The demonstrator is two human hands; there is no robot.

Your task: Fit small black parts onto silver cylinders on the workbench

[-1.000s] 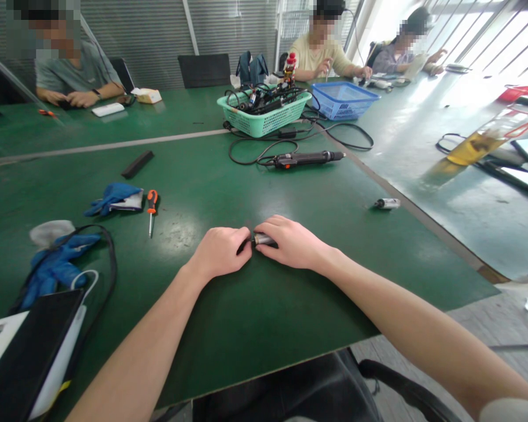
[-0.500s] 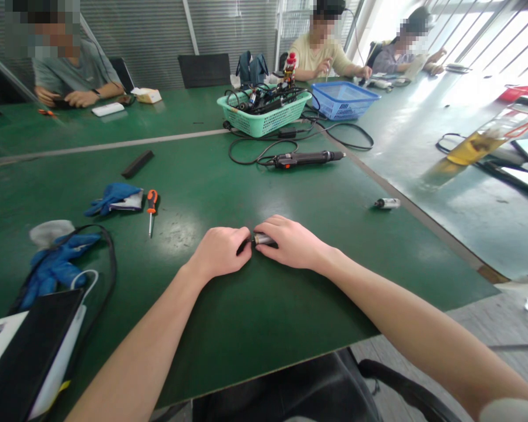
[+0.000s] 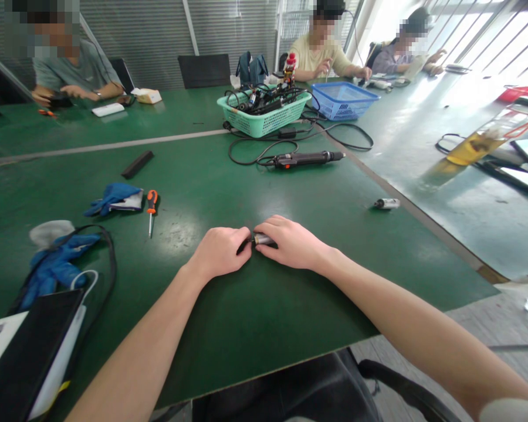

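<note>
Both my hands rest on the green table [image 3: 264, 305] close in front of me. My right hand [image 3: 293, 241] is closed around a small silver and black cylindrical part [image 3: 261, 238], which lies flat and is mostly hidden by the fingers. Beside it, my left hand [image 3: 220, 251] is curled with its fingertips pinching the black end of the same part. The two hands touch at the part.
An orange-handled screwdriver [image 3: 151, 208] and blue gloves [image 3: 113, 198] lie to the left, with a cable and devices [image 3: 30, 346] at the near left. A second small cylinder [image 3: 387, 203] lies right. An electric screwdriver [image 3: 305, 158], a green basket [image 3: 264, 114] and a blue basket [image 3: 343, 98] sit farther back. Three people sit at the far side.
My hands and the part have stayed in place. The person at the far left has shifted their hands slightly.
</note>
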